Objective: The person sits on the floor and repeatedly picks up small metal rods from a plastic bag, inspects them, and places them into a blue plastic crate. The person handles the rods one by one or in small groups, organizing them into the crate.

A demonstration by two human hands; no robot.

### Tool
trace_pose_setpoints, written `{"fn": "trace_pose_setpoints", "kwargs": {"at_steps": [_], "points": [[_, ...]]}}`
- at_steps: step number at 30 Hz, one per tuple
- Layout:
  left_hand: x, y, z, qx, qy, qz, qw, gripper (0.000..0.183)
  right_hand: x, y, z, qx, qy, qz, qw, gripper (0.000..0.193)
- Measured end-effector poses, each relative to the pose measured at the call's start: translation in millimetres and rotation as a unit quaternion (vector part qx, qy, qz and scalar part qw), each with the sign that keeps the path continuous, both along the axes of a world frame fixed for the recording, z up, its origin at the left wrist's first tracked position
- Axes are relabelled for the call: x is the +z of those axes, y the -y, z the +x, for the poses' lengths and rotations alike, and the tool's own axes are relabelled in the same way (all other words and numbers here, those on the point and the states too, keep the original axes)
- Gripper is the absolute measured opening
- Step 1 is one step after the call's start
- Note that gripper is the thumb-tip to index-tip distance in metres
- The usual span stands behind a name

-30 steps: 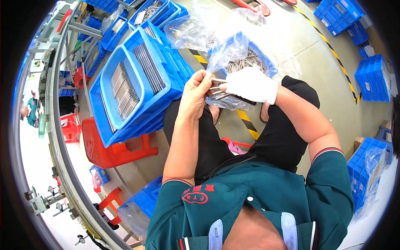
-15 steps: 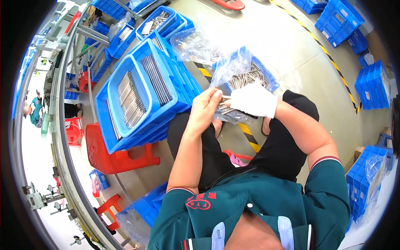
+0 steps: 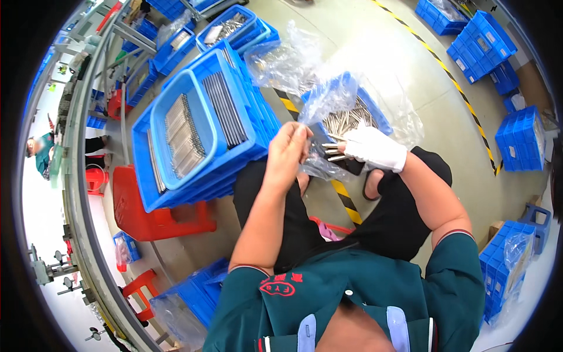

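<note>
My right hand, in a white glove with bare fingertips, is closed on several thin metal rods whose ends stick out toward the left. Across a small gap, my bare left hand has its fingers curled in and its thumb uppermost; anything inside them is hidden. Just beyond both hands, a blue bin holds a loose heap of similar metal rods. Clear plastic film drapes over its left side.
At left, a light-blue basket with rows of rods rests on stacked blue crates, near a red stool. Blue crates line the right side. Black-and-yellow tape marks the floor. Another person is far left.
My hands have drawn apart; a pale rod spanned them before. The rods in my gloved right hand now show more, fanned out. The whole view has shifted slightly.
</note>
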State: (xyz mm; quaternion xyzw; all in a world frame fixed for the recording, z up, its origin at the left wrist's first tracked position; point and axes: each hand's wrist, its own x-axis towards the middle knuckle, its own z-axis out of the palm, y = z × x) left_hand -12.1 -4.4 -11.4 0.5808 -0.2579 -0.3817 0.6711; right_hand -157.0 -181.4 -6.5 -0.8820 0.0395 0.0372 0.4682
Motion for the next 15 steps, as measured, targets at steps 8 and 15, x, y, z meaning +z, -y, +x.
{"fn": "trace_pose_setpoints", "kwargs": {"at_steps": [8,15], "points": [[5.9,-1.8,12.2,-0.081,-0.266,-0.026,0.96,0.02,18.3,-14.6,6.3,-0.048,-0.08,0.142,0.986,0.042],[5.1,-3.7,10.0,-0.088,-0.234,-0.026,0.968,0.016,12.0,-12.1,7.7,-0.001,-0.079,0.113,0.99,0.036]]}}
